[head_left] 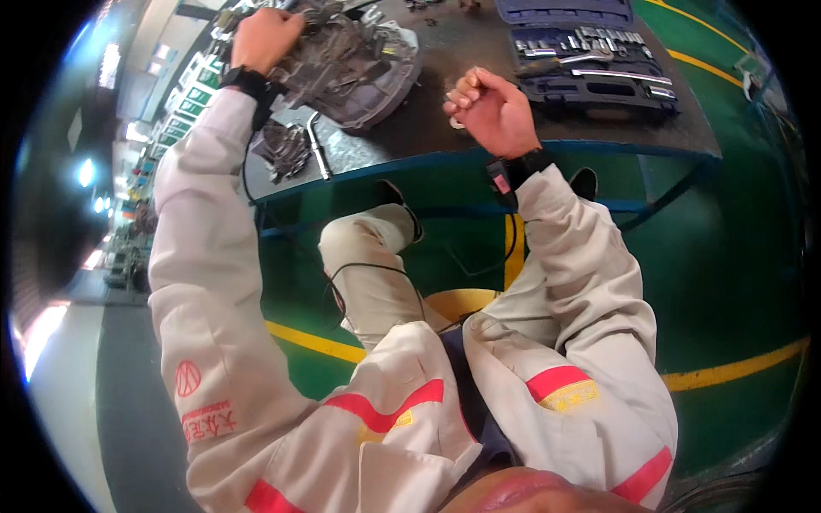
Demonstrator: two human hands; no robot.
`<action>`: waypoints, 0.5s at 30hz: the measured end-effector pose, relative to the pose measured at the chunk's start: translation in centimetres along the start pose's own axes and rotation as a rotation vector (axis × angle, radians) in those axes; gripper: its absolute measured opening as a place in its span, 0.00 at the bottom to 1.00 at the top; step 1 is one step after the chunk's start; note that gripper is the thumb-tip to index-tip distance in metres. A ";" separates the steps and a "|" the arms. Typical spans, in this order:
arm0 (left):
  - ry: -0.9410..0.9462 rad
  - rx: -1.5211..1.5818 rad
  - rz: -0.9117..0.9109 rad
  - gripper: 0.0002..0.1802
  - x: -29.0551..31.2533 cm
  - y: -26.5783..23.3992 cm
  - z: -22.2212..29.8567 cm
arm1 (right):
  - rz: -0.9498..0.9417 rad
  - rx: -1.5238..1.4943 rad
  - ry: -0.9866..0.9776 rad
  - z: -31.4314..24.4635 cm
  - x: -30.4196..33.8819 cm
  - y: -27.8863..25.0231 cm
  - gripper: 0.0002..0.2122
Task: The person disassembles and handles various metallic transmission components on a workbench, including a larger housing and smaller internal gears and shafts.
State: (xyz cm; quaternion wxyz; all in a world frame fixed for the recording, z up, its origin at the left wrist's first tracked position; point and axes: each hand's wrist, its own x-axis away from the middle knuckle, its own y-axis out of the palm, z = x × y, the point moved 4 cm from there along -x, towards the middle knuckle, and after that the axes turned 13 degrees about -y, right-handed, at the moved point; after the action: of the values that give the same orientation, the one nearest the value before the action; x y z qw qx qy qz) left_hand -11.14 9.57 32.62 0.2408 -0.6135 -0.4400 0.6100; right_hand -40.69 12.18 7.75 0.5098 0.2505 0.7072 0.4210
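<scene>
My left hand [263, 40] is closed at the far left of the workbench, over the upper edge of a grey metal gearbox housing [376, 73]. Whatever its fingers grip, if anything, is hidden. To the right of the housing, my right hand [494, 111] is raised near the bench's front edge with its fingers curled in toward the palm. I cannot make out anything in it. Just under its fingers shows a small pale ring-like piece [456, 123]. An L-shaped socket wrench [319, 147] lies in front of the housing, beside a dark metal part [284, 150].
An open blue case of sockets [599, 98] takes up the right of the bench [453, 38], with a ratchet [569, 61] lying across it. Small parts [436, 4] sit at the far edge. A cable [368, 267] hangs across my lap below the blue bench frame.
</scene>
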 end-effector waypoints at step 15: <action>-0.030 0.289 0.142 0.22 4.1 -2.2 -0.9 | -0.097 0.123 -0.006 -0.7 0.4 0.5 0.11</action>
State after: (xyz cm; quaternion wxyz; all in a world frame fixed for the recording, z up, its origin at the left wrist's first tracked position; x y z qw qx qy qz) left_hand -11.31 14.27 32.37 0.2762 -0.5928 -0.3069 0.6915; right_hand -41.50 12.56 8.04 0.5154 0.2479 0.7415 0.3508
